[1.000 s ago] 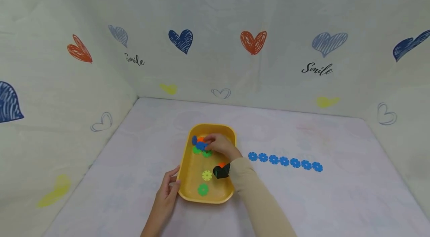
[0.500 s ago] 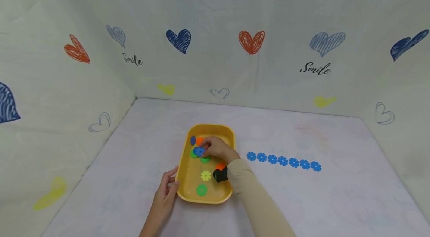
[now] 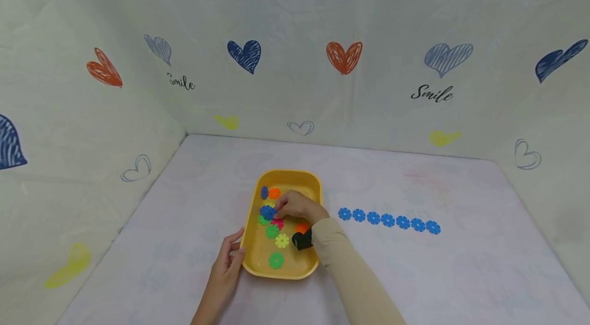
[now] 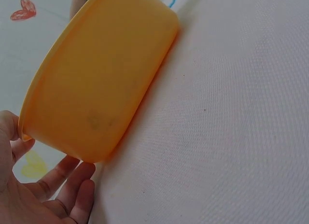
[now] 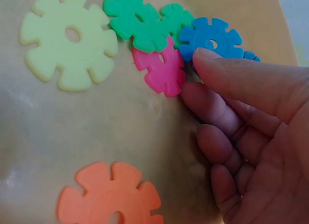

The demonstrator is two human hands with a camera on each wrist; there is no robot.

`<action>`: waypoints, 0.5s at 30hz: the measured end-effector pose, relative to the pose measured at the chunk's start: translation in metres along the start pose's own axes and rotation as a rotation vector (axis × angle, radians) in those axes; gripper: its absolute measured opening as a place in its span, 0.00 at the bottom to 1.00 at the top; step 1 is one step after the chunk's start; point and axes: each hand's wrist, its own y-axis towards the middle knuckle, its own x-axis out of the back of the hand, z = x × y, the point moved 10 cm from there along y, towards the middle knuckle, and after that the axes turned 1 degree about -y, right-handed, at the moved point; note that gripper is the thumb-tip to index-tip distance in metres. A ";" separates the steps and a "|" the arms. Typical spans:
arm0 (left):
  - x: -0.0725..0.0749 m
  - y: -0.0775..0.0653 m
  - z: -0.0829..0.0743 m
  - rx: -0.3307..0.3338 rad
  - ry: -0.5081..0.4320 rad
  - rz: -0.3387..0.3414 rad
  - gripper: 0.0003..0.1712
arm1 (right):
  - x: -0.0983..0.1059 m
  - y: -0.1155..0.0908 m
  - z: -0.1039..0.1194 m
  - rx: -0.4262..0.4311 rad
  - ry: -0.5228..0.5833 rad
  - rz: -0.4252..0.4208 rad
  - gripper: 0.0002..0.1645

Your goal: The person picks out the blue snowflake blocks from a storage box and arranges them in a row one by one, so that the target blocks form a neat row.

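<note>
My right hand [image 3: 297, 204] reaches into the yellow tray [image 3: 251, 258] and pinches a blue notched disc [image 3: 267, 212]. In the right wrist view the thumb [image 5: 241, 79] lies on the face of this disc [image 5: 211, 38]. A pink disc [image 5: 161, 69] lies partly under green discs [image 5: 137, 21] beside the fingertips. My left hand [image 3: 227, 263] holds the tray's near left side; its wrist view shows the hand [image 4: 38, 185] at the tray's rim, with fingertips against the outer wall [image 4: 96, 79].
Several blue discs [image 3: 388, 220] lie in a row on the white table right of the tray. Inside the tray are yellow [image 3: 282, 241], green [image 3: 276, 260] and orange discs [image 3: 274, 193], and a dark blue one [image 3: 264, 192] leaning on the left wall. Behind stands a heart-printed backdrop [image 3: 295, 84].
My right hand has moved slightly nearer and left inside the tray with the blue disc. A pink disc has come into sight and a green disc has shifted nearer. The left hand stays at the tray.
</note>
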 end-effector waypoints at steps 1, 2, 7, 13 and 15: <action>0.000 0.000 0.000 0.000 0.000 0.000 0.23 | 0.000 0.000 0.000 0.002 -0.002 -0.002 0.09; 0.000 0.000 0.000 0.003 -0.002 -0.001 0.23 | 0.000 0.000 -0.001 0.001 0.000 -0.003 0.09; -0.001 0.000 0.001 0.005 -0.001 0.002 0.23 | 0.001 -0.001 0.000 0.006 -0.016 -0.005 0.10; 0.000 0.000 0.001 -0.004 0.008 -0.003 0.24 | 0.002 -0.007 0.002 -0.009 -0.034 -0.004 0.09; 0.001 0.000 0.001 -0.004 0.009 -0.005 0.23 | 0.004 -0.011 0.006 0.014 -0.051 -0.019 0.09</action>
